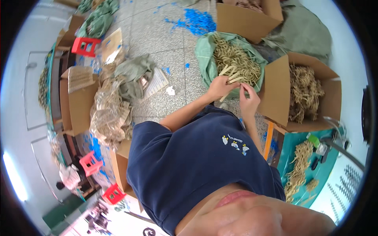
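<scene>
My left hand [220, 87] is closed around several flat pale tan strips [230, 72], whose ends fan out above the fingers and hang out below. Close beside it, my right hand [249, 101] pinches at the edge of the same bundle; the fingertips hide much of what lies between them. Both hands are over the near edge of a green woven sack [205, 59]. A heap of curled, looped tan strips [240, 59] fills the sack's open mouth.
At right, an open cardboard box [275, 90] holds tangled tan strips; another box [244, 19] stands behind the sack. Blue scraps [197, 23] litter the floor. A teal table [291, 151] is at lower right. Plastic bags [108, 114] and red stools [86, 46] are to the left.
</scene>
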Demonstrator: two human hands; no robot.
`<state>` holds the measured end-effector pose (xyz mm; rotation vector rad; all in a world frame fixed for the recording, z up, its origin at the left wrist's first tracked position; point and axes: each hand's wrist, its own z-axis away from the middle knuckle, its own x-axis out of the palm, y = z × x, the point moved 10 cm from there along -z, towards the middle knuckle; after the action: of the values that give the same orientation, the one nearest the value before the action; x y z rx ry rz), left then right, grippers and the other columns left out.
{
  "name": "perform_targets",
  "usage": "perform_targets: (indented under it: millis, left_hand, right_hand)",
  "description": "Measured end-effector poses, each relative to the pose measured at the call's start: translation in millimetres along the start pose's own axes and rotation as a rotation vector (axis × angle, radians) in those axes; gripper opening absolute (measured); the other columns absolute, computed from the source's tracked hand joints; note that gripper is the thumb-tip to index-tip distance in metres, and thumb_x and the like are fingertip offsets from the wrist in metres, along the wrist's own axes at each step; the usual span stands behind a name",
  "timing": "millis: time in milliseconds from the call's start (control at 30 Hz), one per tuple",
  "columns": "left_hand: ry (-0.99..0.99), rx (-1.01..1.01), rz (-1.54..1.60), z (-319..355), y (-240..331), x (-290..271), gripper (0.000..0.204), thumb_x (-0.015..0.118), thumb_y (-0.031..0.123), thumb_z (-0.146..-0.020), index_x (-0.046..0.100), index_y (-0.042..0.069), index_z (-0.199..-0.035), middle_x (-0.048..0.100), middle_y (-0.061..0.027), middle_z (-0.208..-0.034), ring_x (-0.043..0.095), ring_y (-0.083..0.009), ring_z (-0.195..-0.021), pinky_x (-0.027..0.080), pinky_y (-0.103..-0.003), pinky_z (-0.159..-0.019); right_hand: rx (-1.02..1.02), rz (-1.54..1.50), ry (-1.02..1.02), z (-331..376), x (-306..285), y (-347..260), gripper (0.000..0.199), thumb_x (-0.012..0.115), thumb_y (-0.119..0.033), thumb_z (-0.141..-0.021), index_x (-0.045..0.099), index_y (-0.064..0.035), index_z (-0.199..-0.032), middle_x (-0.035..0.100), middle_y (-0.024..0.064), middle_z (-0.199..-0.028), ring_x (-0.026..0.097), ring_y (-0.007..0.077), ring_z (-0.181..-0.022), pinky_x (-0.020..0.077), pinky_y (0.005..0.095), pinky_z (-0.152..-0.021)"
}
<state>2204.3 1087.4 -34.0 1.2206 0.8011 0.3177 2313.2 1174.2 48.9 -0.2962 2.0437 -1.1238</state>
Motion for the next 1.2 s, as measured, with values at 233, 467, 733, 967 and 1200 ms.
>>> perform_targets:
  millis: [233,467,733,967,1200]
  left_hand:
    - [0.249,0.103,-0.026,42.7,36.2,-1.1,0.026,0.068,0.028,-0.076,0.064,0.003,-0.080,0.056,-0.0156,-0.064,0.057,-0.0311,-0.060,0.042,-0.038,-0.053]
    - [0.388,0.152,0.008,65.8,34.3,2.5,0.016,0.065,0.017,-0.078,0.063,0.003,-0.085,0.056,-0.0144,-0.065,0.056,-0.0314,-0.059,0.041,-0.039,-0.053]
    - [0.290,0.108,0.095,58.5,31.5,5.2,0.016,0.064,0.017,-0.078,0.063,0.003,-0.086,0.057,-0.0150,-0.067,0.056,-0.0317,-0.061,0.042,-0.039,-0.055]
    - [0.470,0.335,-0.065,62.6,48.9,6.5,0.015,0.064,0.017,-0.076,0.060,0.002,-0.079,0.056,-0.0156,-0.064,0.054,-0.0336,-0.057,0.042,-0.039,-0.052]
    - [0.112,-0.013,0.202,42.8,7.2,6.2,0.020,0.063,0.024,-0.081,0.064,0.004,-0.084,0.058,-0.0066,-0.062,0.050,-0.0175,-0.051,0.041,-0.031,-0.050]
  right_hand:
    - [0.034,0.062,-0.120,12.9,-15.0,-13.2,0.014,0.060,-0.007,-0.083,0.064,0.0011,-0.093,0.066,0.0133,-0.092,0.065,0.0209,-0.079,0.0496,0.0286,-0.072]
    - [0.013,0.225,-0.238,21.8,1.3,-7.4,0.013,0.061,-0.009,-0.081,0.064,0.0006,-0.091,0.066,0.0123,-0.087,0.065,0.0208,-0.074,0.0493,0.0289,-0.068]
    - [0.047,-0.010,-0.237,16.1,-5.3,7.3,0.015,0.063,-0.009,-0.080,0.063,0.0019,-0.090,0.065,0.0108,-0.082,0.063,0.0190,-0.070,0.0487,0.0287,-0.066]
    - [0.004,0.254,-0.269,14.1,-4.9,13.0,0.011,0.061,-0.008,-0.082,0.063,0.0015,-0.087,0.065,0.0095,-0.081,0.062,0.0153,-0.069,0.0483,0.0268,-0.067]
    - [0.505,-0.640,-0.113,22.1,10.0,96.9,0.014,0.056,-0.006,-0.084,0.057,0.0052,-0.093,0.062,0.0103,-0.079,0.061,0.0190,-0.068,0.0516,0.0305,-0.068]
